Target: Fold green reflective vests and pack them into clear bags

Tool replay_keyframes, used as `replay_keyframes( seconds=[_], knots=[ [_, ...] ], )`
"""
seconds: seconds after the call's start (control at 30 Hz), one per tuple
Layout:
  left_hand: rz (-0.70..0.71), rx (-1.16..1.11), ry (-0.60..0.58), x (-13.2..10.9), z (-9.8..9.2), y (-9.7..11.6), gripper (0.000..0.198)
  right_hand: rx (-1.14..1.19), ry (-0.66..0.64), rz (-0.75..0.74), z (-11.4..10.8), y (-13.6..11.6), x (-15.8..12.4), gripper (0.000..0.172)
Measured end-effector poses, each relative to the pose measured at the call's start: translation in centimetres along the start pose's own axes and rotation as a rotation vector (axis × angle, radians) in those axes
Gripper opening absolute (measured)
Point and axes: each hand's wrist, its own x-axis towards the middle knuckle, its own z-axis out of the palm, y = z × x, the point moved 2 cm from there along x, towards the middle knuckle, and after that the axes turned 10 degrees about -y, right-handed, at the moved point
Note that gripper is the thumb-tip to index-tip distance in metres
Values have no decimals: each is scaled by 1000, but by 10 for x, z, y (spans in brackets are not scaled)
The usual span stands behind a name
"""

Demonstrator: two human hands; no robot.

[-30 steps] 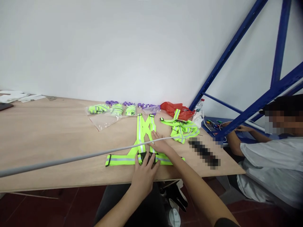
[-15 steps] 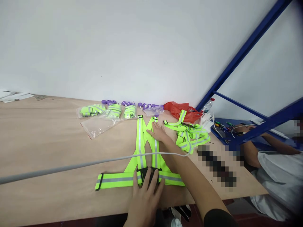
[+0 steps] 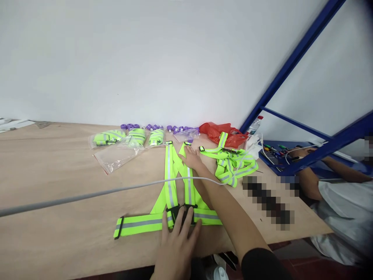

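A neon yellow reflective vest (image 3: 142, 224) with silver stripes and black buckles lies spread on the table. My left hand (image 3: 178, 241) rests on it near the table's front edge, fingers spread over the black buckle where the straps meet the waist band. Farther up, my right hand (image 3: 192, 159) lies flat on the upper end of the right shoulder strap, close to its black slider. Both hands are open. To the right of the vest is a loose heap of similar reflective straps (image 3: 236, 167).
Bagged rolled straps (image 3: 136, 137), a clear plastic bag (image 3: 116, 158), purple rolls (image 3: 174, 128) and a red bag (image 3: 218, 132) line the back by the wall. A grey cable (image 3: 101, 192) crosses above the vest. Right: blue metal frame (image 3: 287, 81), bottle (image 3: 254, 126), another person's arm (image 3: 309, 182).
The view has shifted slightly, so the vest and table items sit a little farther left. My right hand stays on the strap and my left on the buckle.
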Motion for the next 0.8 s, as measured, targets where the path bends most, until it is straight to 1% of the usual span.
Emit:
replay_keyframes(
  seconds=[0.07,0.17,0.2,0.3,0.33,0.4,0.5,0.6,0.63,0.7,0.73,0.8],
  knots=[
    [-26,-26,-33,0,-6,0,79,10,55,-7,-5,-5,-9,64],
    [-30,-52,-82,0,-21,0,75,35,122,-26,-14,-15,-25,44],
    [-19,-66,-103,0,-27,0,75,46,136,-35,-17,-20,-31,40],
    [11,-84,-136,-3,-42,1,75,85,149,-91,-21,-41,-56,36],
    [13,-77,-130,-4,-46,1,74,97,141,-122,-20,-49,-67,37],
    [13,-59,-98,-6,-50,2,75,114,103,-201,-16,-66,-96,44],
    [9,-67,-54,-9,-51,4,78,115,10,-340,-3,-89,-148,48],
    [-30,-111,-85,-8,-50,5,73,96,-84,-448,12,-104,-191,53],
    [-48,-116,-104,-8,-49,5,71,86,-128,-476,17,-107,-199,57],
    [-66,-109,-128,-7,-49,6,68,75,-190,-506,25,-111,-203,65],
    [-65,-103,-125,-7,-49,6,67,66,-211,-503,28,-111,-200,69],
    [-44,-101,-99,-7,-48,6,67,20,-227,-451,32,-112,-185,77]
  ],
)
